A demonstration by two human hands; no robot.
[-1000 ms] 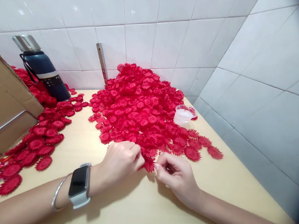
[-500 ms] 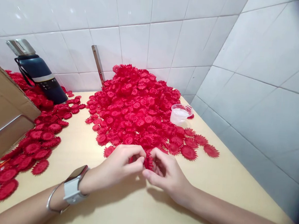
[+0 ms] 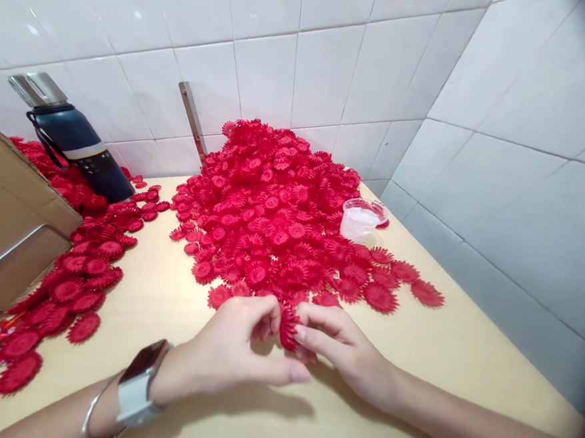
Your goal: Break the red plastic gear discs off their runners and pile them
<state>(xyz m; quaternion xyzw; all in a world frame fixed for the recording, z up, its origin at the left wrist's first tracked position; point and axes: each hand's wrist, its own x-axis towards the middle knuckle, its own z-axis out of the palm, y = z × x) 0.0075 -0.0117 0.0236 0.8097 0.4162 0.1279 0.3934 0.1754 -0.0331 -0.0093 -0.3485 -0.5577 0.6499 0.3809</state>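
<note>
Between my hands a red fringed flower piece (image 3: 289,328), round with toothed edges, stands tilted just above the table. My right hand (image 3: 346,346) pinches its right side between thumb and fingers. My left hand (image 3: 244,339) is at its left side, with the thumb stretched out below and away from the piece. Its curled fingers reach the left edge of the piece, and their tips are partly hidden. Right behind the hands rises a large pile of the same red pieces (image 3: 268,210).
A clear plastic cup (image 3: 362,220) stands at the pile's right edge. To the left are more red pieces (image 3: 91,265), a dark blue flask (image 3: 90,145) and a cardboard box (image 3: 18,193). A metal strip (image 3: 193,122) leans on the tiled wall (image 3: 328,68) behind the table (image 3: 383,419).
My left thumb has opened away from the red flower piece and stretched to the right. The piece now faces me more, in my right hand's pinch. The view has shifted slightly.
</note>
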